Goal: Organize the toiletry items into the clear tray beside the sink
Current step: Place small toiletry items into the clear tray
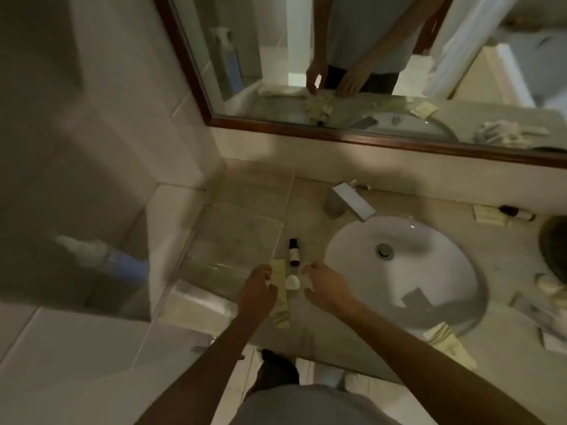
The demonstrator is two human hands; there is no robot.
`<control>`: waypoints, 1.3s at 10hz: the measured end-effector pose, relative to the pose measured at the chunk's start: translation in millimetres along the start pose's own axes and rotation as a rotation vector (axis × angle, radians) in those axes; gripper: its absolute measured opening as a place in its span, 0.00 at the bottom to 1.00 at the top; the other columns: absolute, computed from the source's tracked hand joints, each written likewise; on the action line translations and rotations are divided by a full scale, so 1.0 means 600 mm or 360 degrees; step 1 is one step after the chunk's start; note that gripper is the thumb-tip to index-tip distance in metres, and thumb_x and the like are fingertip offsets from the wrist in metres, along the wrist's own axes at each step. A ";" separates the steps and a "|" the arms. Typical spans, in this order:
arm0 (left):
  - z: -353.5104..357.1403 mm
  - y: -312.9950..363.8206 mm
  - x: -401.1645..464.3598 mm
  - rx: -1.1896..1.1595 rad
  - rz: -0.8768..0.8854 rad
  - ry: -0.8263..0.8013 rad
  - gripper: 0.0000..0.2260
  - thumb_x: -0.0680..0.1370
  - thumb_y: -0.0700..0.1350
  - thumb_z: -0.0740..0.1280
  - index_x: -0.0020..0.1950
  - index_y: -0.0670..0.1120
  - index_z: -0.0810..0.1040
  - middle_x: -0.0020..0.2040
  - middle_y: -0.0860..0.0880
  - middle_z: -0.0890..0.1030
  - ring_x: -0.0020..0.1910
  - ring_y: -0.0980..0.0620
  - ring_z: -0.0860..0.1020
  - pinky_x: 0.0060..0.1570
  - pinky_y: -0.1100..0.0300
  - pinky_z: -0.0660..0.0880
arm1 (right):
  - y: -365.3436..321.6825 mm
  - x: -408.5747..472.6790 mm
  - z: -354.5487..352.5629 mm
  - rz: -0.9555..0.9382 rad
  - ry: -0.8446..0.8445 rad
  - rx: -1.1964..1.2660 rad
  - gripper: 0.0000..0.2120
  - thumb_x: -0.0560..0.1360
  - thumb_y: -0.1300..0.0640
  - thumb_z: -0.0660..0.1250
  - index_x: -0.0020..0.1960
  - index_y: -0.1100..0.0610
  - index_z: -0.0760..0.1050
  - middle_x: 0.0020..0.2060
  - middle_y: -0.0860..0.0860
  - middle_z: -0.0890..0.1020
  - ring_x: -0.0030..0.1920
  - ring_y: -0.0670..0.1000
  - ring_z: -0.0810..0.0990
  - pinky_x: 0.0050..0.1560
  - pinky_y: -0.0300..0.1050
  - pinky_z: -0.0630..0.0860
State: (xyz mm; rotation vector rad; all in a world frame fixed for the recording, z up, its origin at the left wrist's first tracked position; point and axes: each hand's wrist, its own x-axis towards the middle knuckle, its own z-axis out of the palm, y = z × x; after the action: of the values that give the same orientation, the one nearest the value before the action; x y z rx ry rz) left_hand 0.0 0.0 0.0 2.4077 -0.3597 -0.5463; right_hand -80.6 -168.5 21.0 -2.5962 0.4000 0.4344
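I see both forearms reaching forward over the front edge of the counter [306, 207], hands side by side and close together. My left hand [256, 291] is turned knuckles up, its fingers curled down onto the upper end of a flat cream packet [280, 297]; whether it pinches the packet or only rests on it, I cannot tell. My right hand [326, 289] hovers with fingers loosely spread and bent, moderately wide, holding nothing.

Between the two hands lies a small white round piece [292, 282], and just beyond it a little dark bottle [294, 252] lies on its side, cap pointing away from me. The clear tray [239, 237] sits ahead and left of the left hand, its near right corner just beside those fingers. The sink [429, 271] lies to the right of the right hand. Further right, well apart from the hands, another dark bottle [517, 213] and more packets [487, 213] lie on the counter.
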 end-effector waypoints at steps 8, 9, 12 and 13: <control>0.018 -0.034 0.075 0.0674 0.0267 -0.0456 0.10 0.79 0.49 0.60 0.57 0.47 0.74 0.53 0.47 0.80 0.49 0.48 0.79 0.46 0.56 0.74 | 0.017 0.069 0.111 0.0081 0.0099 0.0068 0.25 0.73 0.55 0.71 0.69 0.50 0.71 0.64 0.52 0.72 0.62 0.54 0.74 0.60 0.47 0.74; 0.032 -0.031 0.065 0.0789 0.0116 -0.0535 0.21 0.78 0.56 0.63 0.66 0.46 0.67 0.56 0.45 0.79 0.53 0.45 0.79 0.50 0.53 0.76 | 0.032 0.075 0.116 0.0080 0.0042 0.0090 0.35 0.69 0.54 0.74 0.74 0.49 0.65 0.68 0.51 0.71 0.65 0.54 0.71 0.63 0.52 0.73; 0.041 0.004 0.049 0.0135 -0.0025 -0.0393 0.17 0.76 0.47 0.68 0.63 0.49 0.68 0.51 0.48 0.81 0.48 0.48 0.81 0.43 0.58 0.74 | 0.041 0.069 0.111 0.0108 0.0274 0.0193 0.23 0.72 0.54 0.73 0.65 0.54 0.74 0.56 0.54 0.76 0.52 0.55 0.77 0.52 0.48 0.77; 0.002 0.009 0.061 -0.0023 0.0047 -0.0285 0.04 0.78 0.48 0.65 0.52 0.53 0.74 0.43 0.54 0.79 0.40 0.55 0.77 0.40 0.58 0.73 | 0.035 0.060 0.095 0.0155 0.0340 0.0287 0.23 0.71 0.52 0.72 0.65 0.52 0.73 0.57 0.51 0.76 0.53 0.51 0.76 0.54 0.45 0.76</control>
State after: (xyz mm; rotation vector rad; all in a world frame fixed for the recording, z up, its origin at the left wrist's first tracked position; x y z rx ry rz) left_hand 30.8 -18.7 -8.5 2.3420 -0.4658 -0.7510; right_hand -68.2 -165.0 -48.6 -2.4607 0.6109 0.1448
